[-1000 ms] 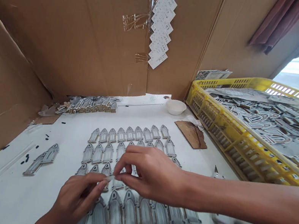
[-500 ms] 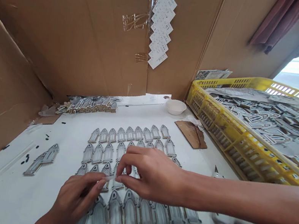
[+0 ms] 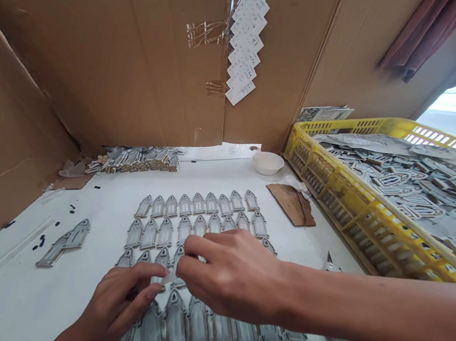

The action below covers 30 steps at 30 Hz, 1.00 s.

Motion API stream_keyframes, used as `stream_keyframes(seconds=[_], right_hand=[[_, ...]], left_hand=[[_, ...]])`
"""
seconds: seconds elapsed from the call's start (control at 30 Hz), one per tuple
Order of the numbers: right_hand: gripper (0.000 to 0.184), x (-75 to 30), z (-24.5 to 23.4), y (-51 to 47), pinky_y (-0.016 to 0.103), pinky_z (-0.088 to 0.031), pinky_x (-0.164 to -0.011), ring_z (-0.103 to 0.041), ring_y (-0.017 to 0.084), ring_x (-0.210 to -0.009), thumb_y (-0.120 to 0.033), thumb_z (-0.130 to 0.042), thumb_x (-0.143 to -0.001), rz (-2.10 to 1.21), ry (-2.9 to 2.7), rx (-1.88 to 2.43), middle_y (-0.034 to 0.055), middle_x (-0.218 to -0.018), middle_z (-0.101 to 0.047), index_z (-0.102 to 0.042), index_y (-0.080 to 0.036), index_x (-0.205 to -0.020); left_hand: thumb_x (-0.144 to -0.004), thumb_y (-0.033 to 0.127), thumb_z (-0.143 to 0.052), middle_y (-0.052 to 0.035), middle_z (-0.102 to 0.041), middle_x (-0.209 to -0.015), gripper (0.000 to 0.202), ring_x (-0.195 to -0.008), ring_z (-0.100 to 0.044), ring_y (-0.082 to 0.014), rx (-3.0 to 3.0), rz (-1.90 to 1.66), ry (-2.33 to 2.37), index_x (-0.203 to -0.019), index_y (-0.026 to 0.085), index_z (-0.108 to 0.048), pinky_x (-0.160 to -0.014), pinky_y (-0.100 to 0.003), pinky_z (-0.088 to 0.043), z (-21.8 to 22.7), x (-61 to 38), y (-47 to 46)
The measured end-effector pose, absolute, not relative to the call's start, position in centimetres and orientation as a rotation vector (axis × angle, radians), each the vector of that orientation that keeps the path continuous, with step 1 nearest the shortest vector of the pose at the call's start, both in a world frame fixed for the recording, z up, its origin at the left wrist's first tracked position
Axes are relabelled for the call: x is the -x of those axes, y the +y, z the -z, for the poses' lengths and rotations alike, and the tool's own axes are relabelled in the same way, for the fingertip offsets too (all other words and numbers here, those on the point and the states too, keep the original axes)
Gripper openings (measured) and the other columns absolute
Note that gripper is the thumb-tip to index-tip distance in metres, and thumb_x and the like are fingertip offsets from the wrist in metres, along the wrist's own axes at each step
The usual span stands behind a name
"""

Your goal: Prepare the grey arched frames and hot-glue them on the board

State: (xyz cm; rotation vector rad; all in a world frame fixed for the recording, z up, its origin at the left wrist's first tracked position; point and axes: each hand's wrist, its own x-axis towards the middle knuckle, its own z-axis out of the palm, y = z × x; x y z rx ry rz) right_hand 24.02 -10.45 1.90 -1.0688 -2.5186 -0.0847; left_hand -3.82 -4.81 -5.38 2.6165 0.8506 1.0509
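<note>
My left hand (image 3: 116,301) hovers at the left side of the rows, its thumb and index finger apart and nothing gripped between them. Just right of it my right hand (image 3: 230,274) reaches in palm down, fingers curled together over the middle rows; a faint translucent bit shows between the two hands, and what the right fingertips hold is hidden. Small grey arched pieces shaped like windows (image 3: 178,326) lie in rows under and around both hands. Two more arched pieces (image 3: 78,233) overlap at the left.
A yellow plastic crate (image 3: 336,204) full of similar pieces stands at right. Behind the rows are a white bowl (image 3: 268,163), a cardboard scrap (image 3: 290,205) and a stack of pieces (image 3: 141,162). A pointed metal tool (image 3: 329,262) lies beyond my right forearm. Small black bits dot the left side.
My left thumb and index finger have parted from the small translucent strip they pinched. My right hand has turned down and its fingers have closed further.
</note>
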Motion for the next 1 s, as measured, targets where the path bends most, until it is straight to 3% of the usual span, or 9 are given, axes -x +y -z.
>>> stream_keyframes(seconds=[0.13,0.33,0.63,0.83,1.0], right_hand=[[0.014,-23.93,-2.00,-10.41,0.035,-0.014,-0.049,-0.046,0.015,-0.066,-0.027,-0.062,-0.108,0.073,-2.526,1.124,0.0037,-0.097,-0.070,-0.073,-0.019,-0.109],[0.045,-24.34,-1.62,-9.94,0.033,-0.015,-0.052,-0.050,0.015,-0.066,-0.058,-0.066,-0.105,-0.126,-2.411,1.137,0.0038,-0.104,-0.074,-0.076,-0.019,-0.123],[0.040,-24.26,-1.52,-9.77,0.034,-0.017,-0.052,-0.058,0.016,-0.069,-0.051,-0.061,-0.108,-0.132,-2.444,1.131,0.0037,-0.106,-0.077,-0.077,-0.018,-0.124],[0.039,-24.20,-1.59,-9.88,0.034,-0.016,-0.052,-0.058,0.016,-0.067,-0.050,-0.061,-0.108,-0.107,-2.448,1.132,0.0040,-0.106,-0.078,-0.077,-0.018,-0.124],[0.037,-24.15,-1.70,-9.94,0.034,-0.016,-0.051,-0.057,0.016,-0.067,-0.048,-0.062,-0.109,-0.085,-2.465,1.135,0.0039,-0.104,-0.078,-0.078,-0.018,-0.123]], left_hand=[[-0.115,0.037,-0.059,0.0123,-0.054,-0.056,0.018,-0.042,-0.052,-0.0088,-2.707,-1.044,0.700,-0.119,0.025,-0.071,-0.050,-0.020,-0.043,5.07,3.87,-4.22],[-0.116,0.035,-0.058,0.0137,-0.052,-0.059,0.016,-0.042,-0.049,-0.0071,-2.690,-1.059,0.695,-0.124,0.024,-0.067,-0.046,-0.018,-0.038,4.74,3.38,-4.41],[-0.117,0.035,-0.056,0.0144,-0.048,-0.060,0.017,-0.043,-0.046,-0.0069,-2.673,-1.051,0.674,-0.128,0.025,-0.065,-0.046,-0.017,-0.038,5.13,3.51,-4.21],[-0.116,0.035,-0.058,0.0147,-0.040,-0.059,0.027,-0.044,-0.043,-0.0074,-2.669,-1.032,0.633,-0.140,0.024,-0.062,-0.046,-0.016,-0.037,5.14,3.43,-4.08],[-0.114,0.033,-0.063,0.0151,-0.039,-0.060,0.024,-0.043,-0.040,-0.0066,-2.687,-1.083,0.603,-0.136,0.023,-0.065,-0.046,-0.015,-0.036,5.22,3.19,-4.05]])
